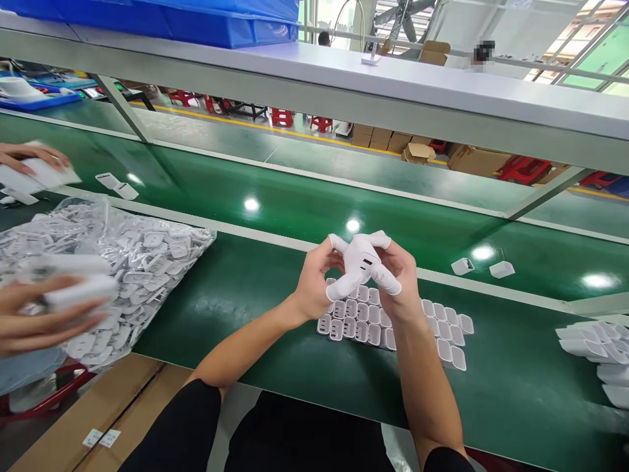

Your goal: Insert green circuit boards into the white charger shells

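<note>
Between my two hands, just above the workbench, is a white charger housing with dark port slots on the side facing me. My left hand pinches it from the left with thumb and forefinger. From the other side my right hand grips it the same way. White finger covers sit on both thumbs and forefingers. Below my hands stand rows of white housings, some with slots showing and others open at the top. My right forearm hides part of these rows.
A plastic bag of small white parts lies left, beside a co-worker's blurred hand holding white pieces. More housings lie at the right edge. Two housings rest on the green strip behind. A shelf crosses above, carrying a blue bin.
</note>
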`<state>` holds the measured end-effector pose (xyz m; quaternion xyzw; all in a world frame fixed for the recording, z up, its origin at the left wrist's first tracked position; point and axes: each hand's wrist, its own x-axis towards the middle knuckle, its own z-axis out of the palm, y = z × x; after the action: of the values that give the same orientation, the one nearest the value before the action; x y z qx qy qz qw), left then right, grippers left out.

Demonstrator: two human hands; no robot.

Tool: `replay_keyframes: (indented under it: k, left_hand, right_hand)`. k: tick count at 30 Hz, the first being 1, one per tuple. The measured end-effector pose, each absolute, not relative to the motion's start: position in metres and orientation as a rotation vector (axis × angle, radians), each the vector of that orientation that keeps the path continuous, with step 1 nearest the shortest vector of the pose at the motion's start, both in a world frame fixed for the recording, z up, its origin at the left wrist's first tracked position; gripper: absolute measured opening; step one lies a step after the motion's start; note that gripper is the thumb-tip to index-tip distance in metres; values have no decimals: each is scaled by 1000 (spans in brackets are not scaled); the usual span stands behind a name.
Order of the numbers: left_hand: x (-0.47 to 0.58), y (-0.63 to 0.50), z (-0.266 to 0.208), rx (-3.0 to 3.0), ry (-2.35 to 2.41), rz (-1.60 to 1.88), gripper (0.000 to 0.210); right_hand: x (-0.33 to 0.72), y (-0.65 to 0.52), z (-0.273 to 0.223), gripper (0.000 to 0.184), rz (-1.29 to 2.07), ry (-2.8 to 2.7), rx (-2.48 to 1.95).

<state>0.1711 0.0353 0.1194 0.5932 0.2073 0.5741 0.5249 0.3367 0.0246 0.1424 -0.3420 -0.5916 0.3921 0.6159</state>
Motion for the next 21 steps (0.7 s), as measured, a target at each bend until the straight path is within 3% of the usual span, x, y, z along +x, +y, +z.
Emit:
replay_keyframes:
  k: [7, 14, 21]
  left_hand:
    - [178, 34, 124, 1270, 460, 1407, 60]
    - [180, 34, 116, 1182, 395, 1505, 67]
    - [196, 6, 111, 1108, 325, 1348, 83]
  right_hand:
    - [335, 26, 140, 52, 724, -1318, -744]
    - [335, 21, 139, 46, 748, -1424, -687]
    - [353, 3, 151, 50, 670, -1521, -674]
